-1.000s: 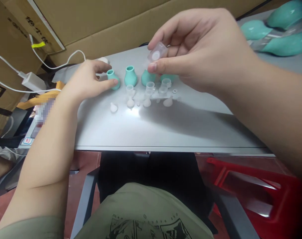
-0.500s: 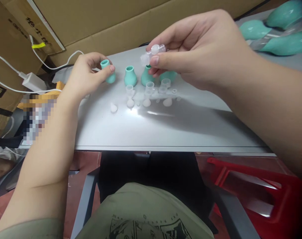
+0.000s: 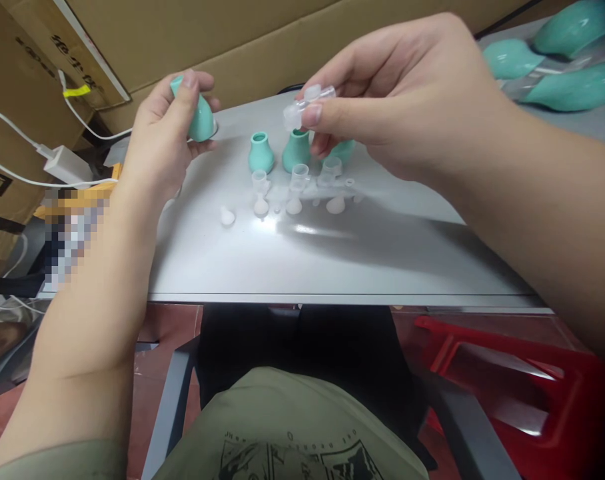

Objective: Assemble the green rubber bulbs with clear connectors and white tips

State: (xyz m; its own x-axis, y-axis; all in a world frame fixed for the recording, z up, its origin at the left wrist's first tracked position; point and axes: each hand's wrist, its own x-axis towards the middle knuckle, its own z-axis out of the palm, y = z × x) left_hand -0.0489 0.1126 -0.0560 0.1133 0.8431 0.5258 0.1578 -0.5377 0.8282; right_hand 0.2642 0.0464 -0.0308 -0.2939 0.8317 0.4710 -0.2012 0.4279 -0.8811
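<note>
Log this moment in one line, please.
left hand: holds teal bulb, tilted | right hand: pinches clear plastic piece | table: other bulbs, small parts

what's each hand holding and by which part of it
Left hand holds a green bulb by its neck and side; right hand pinches a clear plastic piece around its middle.

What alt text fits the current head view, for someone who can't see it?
The person's left hand holds up a tilted teal bulb, while the right hand pinches a clear plastic fitting. Three more teal bulbs sit in a row on a gray table, the rightmost partly hidden, behind clear plastic cups and small whitish pieces.
</note>
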